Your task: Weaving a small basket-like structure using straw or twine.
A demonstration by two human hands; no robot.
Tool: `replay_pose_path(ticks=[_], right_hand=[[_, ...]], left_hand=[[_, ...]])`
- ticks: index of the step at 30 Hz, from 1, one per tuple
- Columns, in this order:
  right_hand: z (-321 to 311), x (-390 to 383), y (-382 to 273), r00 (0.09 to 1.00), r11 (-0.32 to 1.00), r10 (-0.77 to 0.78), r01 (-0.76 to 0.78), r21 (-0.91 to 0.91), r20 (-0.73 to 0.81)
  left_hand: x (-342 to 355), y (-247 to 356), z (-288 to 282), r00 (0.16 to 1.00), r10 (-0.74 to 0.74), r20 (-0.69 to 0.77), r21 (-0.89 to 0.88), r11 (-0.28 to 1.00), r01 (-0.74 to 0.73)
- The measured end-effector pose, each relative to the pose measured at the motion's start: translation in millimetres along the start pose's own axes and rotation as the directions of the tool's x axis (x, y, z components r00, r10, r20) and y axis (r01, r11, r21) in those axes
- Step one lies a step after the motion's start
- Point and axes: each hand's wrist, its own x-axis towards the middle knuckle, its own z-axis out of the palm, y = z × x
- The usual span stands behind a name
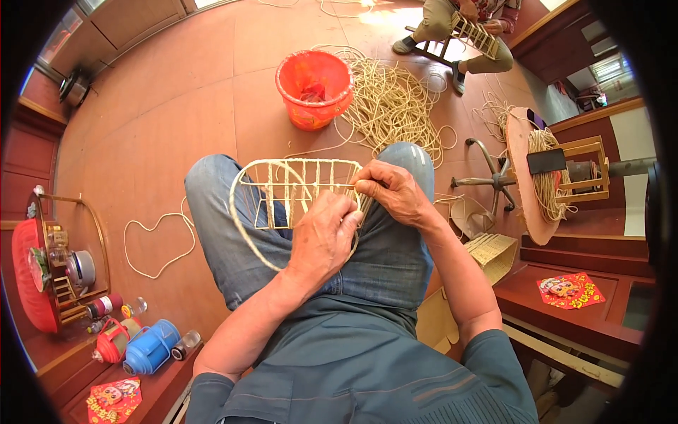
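Note:
On my lap rests a basket frame (316, 185) of thin bars, partly wrapped in pale cord. My left hand (321, 237) has its fingers curled at the frame's near right part; its fingertips are partly hidden. At the right end of the frame, my right hand (395, 191) pinches the pale cord (240, 230) close to the corner. A long loop of this cord hangs around the left side of the frame and passes under my left hand. The frame lies across my thighs in blue jeans (233, 247).
A red bucket (314, 113) stands beyond my knees, beside a heap of cord (395, 102). Another person (452, 32) sits at the far right with a similar frame. A round board (526, 191) holds cord and a phone (546, 161). Thermos flasks (152, 346) are at the left.

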Motion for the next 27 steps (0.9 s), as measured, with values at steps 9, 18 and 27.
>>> replay_pose_path(ticks=[9,18,27], right_hand=[[18,-34,-8,0.956,0.984,-0.131,0.094,-0.149,-0.261],[30,-35,-2,0.931,0.993,-0.117,0.106,-0.050,-0.345],[30,-40,9,0.883,0.969,-0.220,0.147,-0.199,-0.415]], left_hand=[[-23,30,-32,0.872,-0.339,0.354,-0.264,0.858,0.441],[-21,93,-98,0.802,-0.346,0.488,-0.379,0.743,0.551],[-13,122,-149,0.952,-0.281,0.119,-0.561,0.773,0.298]])
